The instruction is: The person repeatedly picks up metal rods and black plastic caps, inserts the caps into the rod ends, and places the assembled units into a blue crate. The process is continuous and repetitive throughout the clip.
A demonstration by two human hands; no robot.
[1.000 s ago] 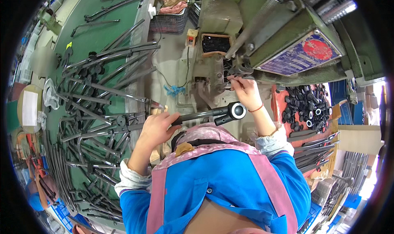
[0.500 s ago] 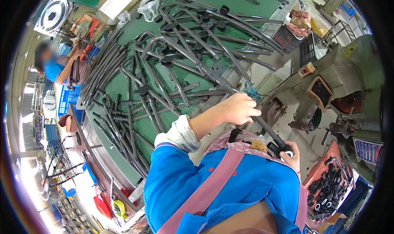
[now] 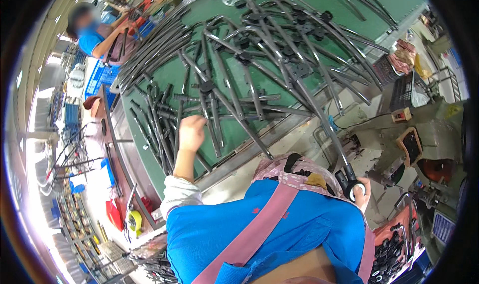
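Observation:
My right hand point(image 3: 362, 194) is closed around the lower end of a bent dark metal tube frame point(image 3: 327, 127), at a black fitting point(image 3: 345, 178) with a white ring beside my apron. The frame slants up and away, its far part lying over other frames on the green table. My left hand point(image 3: 191, 133) is a closed fist above the table's near edge, beside some thin dark tubes point(image 3: 158, 115). Whatever its fingers may hold is hidden.
Many tube frames point(image 3: 244, 57) lie tangled across the green table point(image 3: 399, 2). A green machine point(image 3: 434, 129) stands at right, above a container of black parts point(image 3: 391, 254). Dark crates point(image 3: 399, 92) sit at far right. Another person point(image 3: 95, 37) handles parts at far left.
My left hand has let go of the tube frame and moved left over the near table edge. My right hand still grips the frame's lower end. The view has shifted.

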